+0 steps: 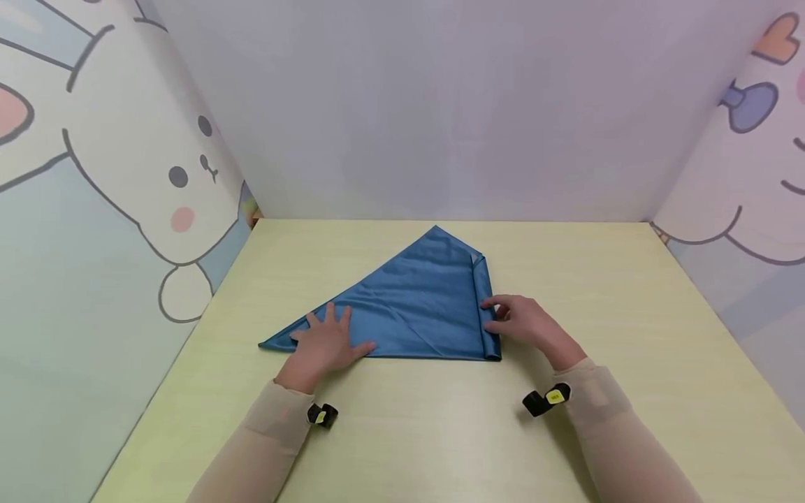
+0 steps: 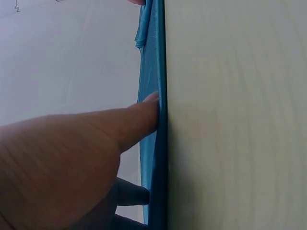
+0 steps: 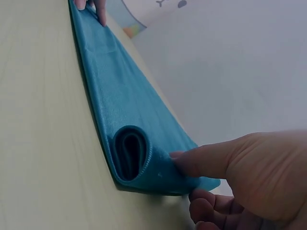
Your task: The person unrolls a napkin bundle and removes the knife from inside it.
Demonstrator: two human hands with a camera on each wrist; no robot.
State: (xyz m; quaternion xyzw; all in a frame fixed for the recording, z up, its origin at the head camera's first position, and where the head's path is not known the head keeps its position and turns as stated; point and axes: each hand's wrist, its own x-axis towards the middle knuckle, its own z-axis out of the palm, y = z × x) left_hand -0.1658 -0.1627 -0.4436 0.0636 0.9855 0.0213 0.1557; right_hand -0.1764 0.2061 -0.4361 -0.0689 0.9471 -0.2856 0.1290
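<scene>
A blue satiny cloth (image 1: pixel 409 300) lies folded on the table, tapering to a point at the left, with a peak at the back. Its right edge is turned into a roll (image 1: pixel 488 342); the right wrist view shows the coiled end (image 3: pixel 130 155). Fingers spread, my left hand (image 1: pixel 323 344) rests flat on the cloth's left part, the thumb along the near edge. My right hand (image 1: pixel 525 321) holds the roll from its right side with thumb and bent fingers. In the right wrist view the thumb (image 3: pixel 201 160) presses on the roll and the other fingers curl below.
The pale wooden table (image 1: pixel 428 433) extends around the cloth. A plain light wall (image 1: pixel 440 112) stands behind it, and side panels (image 1: pixel 126 175) with cartoon animals flank it. Black straps with yellow tags are worn at both wrists.
</scene>
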